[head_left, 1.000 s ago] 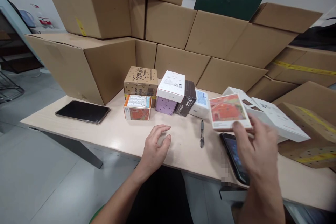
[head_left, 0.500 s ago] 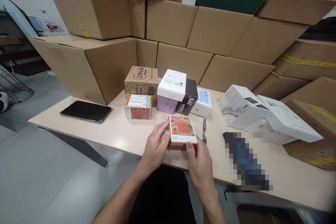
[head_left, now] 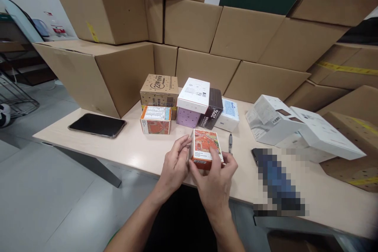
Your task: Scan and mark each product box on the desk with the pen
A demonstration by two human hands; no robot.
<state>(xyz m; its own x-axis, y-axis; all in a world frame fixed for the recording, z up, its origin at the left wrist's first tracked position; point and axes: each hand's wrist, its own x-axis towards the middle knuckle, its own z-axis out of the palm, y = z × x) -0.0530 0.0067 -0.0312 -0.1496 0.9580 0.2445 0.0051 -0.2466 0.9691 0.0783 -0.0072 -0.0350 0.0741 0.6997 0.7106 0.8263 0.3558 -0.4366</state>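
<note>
A small orange printed box [head_left: 206, 141] with a red building picture on top sits at the table's front edge. My left hand [head_left: 176, 161] is curled against its left side, fingers bent and partly hidden. My right hand [head_left: 217, 171] grips the box from the front: the thumb is at the near left corner, one finger lies over the top, and the others wrap the right side. A matching orange box [head_left: 155, 121] stands behind to the left. Just right of my right hand lies a pen [head_left: 230, 143].
A phone [head_left: 97, 125] lies on the left of the table. Behind stand a brown carton [head_left: 159, 88], a white box [head_left: 193, 94] on a purple one [head_left: 188, 118], a black box [head_left: 213, 110] and a blue-white pack [head_left: 227, 114]. White boxes [head_left: 271, 120] and a pixelated item [head_left: 277, 181] are at right.
My right hand has shifted from the box's right front corner to its front, thumb now at the left corner and a finger over the top. The box has moved slightly right.
</note>
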